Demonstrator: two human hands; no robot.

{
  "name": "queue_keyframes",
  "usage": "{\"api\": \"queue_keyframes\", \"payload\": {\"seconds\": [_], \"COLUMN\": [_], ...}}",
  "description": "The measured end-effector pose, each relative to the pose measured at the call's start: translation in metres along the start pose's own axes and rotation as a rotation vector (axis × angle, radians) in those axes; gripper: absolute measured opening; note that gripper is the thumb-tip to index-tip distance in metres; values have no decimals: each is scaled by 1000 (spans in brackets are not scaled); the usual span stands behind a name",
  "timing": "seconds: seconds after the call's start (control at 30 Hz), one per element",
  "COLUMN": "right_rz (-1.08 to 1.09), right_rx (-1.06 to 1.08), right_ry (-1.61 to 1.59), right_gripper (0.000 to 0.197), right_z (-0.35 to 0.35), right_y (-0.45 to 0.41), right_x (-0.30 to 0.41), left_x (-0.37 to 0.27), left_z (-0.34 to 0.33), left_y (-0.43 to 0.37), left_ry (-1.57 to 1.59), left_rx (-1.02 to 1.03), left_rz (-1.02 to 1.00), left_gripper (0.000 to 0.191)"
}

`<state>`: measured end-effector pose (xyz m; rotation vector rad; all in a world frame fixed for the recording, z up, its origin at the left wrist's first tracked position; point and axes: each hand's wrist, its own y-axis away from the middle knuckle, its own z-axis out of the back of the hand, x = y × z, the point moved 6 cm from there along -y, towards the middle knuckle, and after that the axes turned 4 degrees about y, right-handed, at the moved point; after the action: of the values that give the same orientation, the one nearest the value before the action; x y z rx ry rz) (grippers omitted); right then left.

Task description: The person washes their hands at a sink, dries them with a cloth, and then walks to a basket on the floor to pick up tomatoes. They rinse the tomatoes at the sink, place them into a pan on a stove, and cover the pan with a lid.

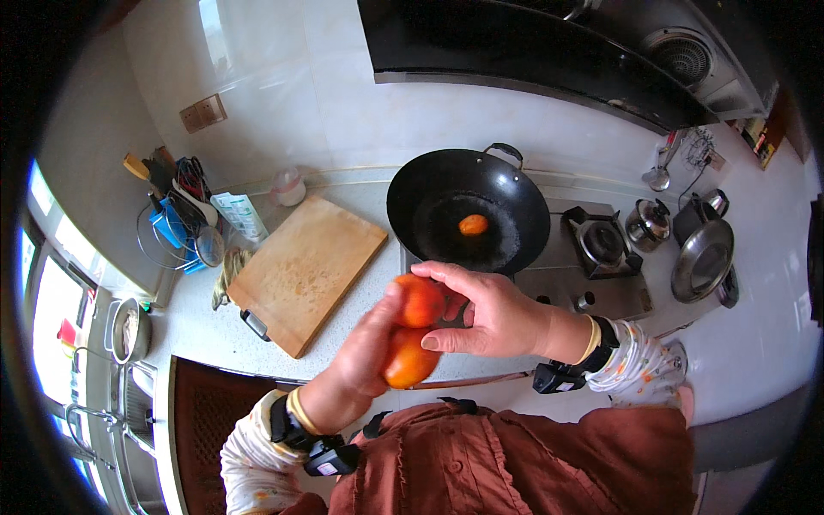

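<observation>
Two orange-red tomatoes, an upper one (420, 300) and a lower one (410, 360), are held in front of my body, near the counter's front edge. My left hand (365, 344) grips both from the left side. My right hand (479, 315) rests its fingers on the upper tomato and its thumb at the lower one; whether it bears any weight is unclear. Beyond the hands a black wok (425, 193) stands on the gas stove, with one orange tomato (473, 224) lying at its bottom. A wooden cutting board (309, 270) lies on the counter to the left.
Right of the wok are a bare burner (604, 243), a metal kettle (647, 224) and a metal lid (703, 261). A utensil rack (170, 222) and a pouch (239, 215) stand behind the board. A metal pot (131, 331) sits by the sink. The range hood (528, 71) hangs above.
</observation>
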<state>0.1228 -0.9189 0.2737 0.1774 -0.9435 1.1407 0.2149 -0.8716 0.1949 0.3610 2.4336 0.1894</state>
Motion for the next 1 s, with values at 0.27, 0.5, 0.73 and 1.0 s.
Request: {"api": "queue_keyframes", "payload": {"seconds": [0.27,0.5,0.73,1.0], "right_rz": [-139,-747,-697,-377], "right_rx": [-81,143,297,-78], "right_ry": [36,692,781,362], "right_gripper": [43,53,43,20], "right_z": [13,61,42,39], "right_y": [7,4,-13,-48], "right_x": [-48,-177,-237,-139], "left_x": [15,-30,-43,-47], "left_z": [-2,32,56,68], "left_y": [-17,10,32,24], "left_ry": [-192,-146,-42,14], "left_rx": [-74,-185,-335,-364], "left_rz": [115,-9,-118,-160], "left_gripper": [45,39,29,29]}}
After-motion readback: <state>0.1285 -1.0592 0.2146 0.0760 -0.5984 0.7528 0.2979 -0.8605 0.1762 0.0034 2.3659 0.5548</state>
